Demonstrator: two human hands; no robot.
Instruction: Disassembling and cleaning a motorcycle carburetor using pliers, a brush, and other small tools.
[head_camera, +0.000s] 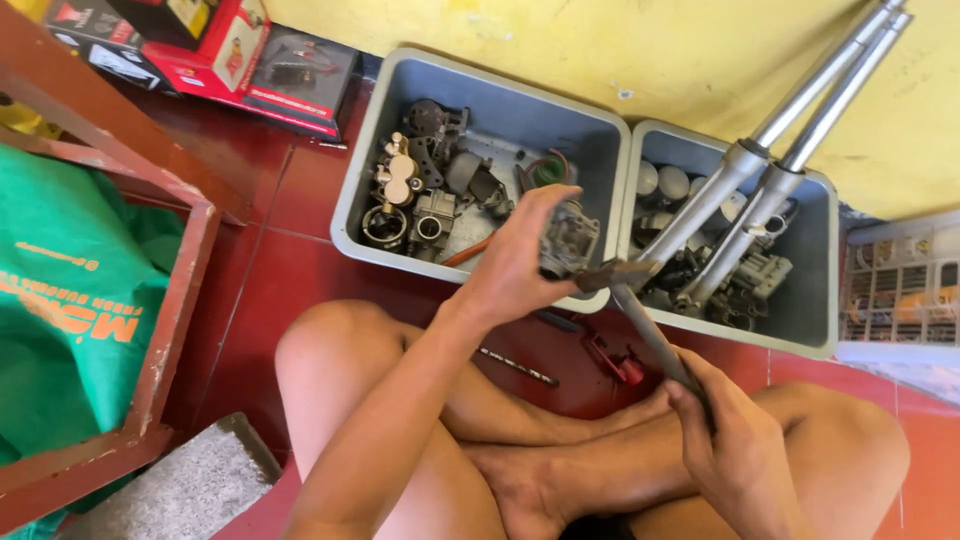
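Carburettor body of dull grey cast metal (568, 240) sits gripped in the left hand (515, 265), fingers clamped around it, raised above the red tiled floor (300, 260) at the near edge of the left grey plastic bin (400, 90) of engine parts, so its side faces the tool. Long grey metal pliers (640, 310) bite that side, steadied from below by the right hand (735, 440), fingers closed on the handles. Two silver fork tubes (790, 150) lean in the right grey bin (815, 300).
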